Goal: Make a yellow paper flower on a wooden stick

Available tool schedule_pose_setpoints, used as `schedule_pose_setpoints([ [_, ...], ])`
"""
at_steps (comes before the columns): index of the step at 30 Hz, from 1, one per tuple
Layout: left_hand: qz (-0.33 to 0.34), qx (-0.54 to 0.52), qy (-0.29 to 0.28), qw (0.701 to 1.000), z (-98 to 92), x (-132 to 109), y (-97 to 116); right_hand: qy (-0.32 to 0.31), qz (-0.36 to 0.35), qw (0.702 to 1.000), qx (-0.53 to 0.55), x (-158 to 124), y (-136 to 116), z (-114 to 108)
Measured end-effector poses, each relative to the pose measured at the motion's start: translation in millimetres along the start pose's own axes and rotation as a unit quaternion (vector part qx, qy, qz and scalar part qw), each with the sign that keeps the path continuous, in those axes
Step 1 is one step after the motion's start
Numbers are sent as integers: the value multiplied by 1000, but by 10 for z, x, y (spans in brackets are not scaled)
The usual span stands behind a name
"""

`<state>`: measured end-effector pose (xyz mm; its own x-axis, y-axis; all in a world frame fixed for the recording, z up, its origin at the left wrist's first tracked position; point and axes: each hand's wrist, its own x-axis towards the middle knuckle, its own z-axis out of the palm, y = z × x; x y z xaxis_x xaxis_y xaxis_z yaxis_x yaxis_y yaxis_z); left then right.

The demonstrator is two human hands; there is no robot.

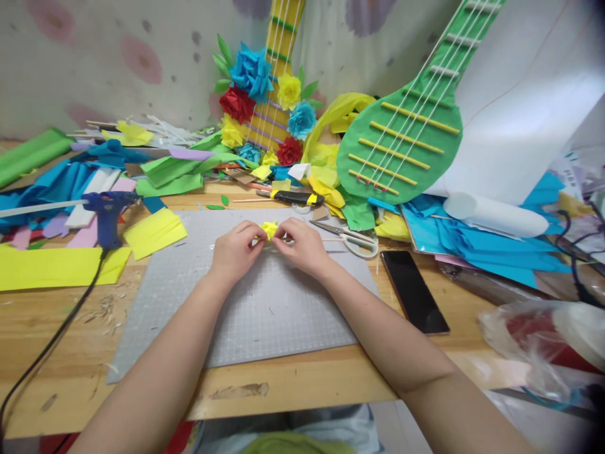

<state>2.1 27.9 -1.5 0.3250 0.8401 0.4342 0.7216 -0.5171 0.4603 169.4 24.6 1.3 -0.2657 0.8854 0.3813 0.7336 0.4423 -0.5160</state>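
Observation:
A small yellow paper flower (269, 229) is held between both hands over the back part of the grey cutting mat (283, 315). My left hand (239, 249) pinches its left side with thumb and fingertips. My right hand (301, 247) pinches its right side. A thin stick runs out to the right from behind my right hand. Scissors with white handles (362, 244) lie just right of that hand, partly on the mat. Behind the hands is a black and yellow utility knife (295, 198).
A blue glue gun (108, 221) stands at the left, its cord running forward. Yellow crepe paper (61, 268) lies near it. A black phone (414, 291) rests right of the mat. Behind stand a green paper instrument (401, 145) and a yellow one (269, 120) with paper flowers.

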Motion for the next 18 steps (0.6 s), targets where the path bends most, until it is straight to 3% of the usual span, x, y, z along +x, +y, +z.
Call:
schedule_pose_setpoints([
  [8,-7,20,2,1000,9,11,38,-9,-80,988,-130,-10,-4,-11],
  [18,-19,-2,5,1000,42,4,74,-10,-80,980,-182,7,-2,-32],
])
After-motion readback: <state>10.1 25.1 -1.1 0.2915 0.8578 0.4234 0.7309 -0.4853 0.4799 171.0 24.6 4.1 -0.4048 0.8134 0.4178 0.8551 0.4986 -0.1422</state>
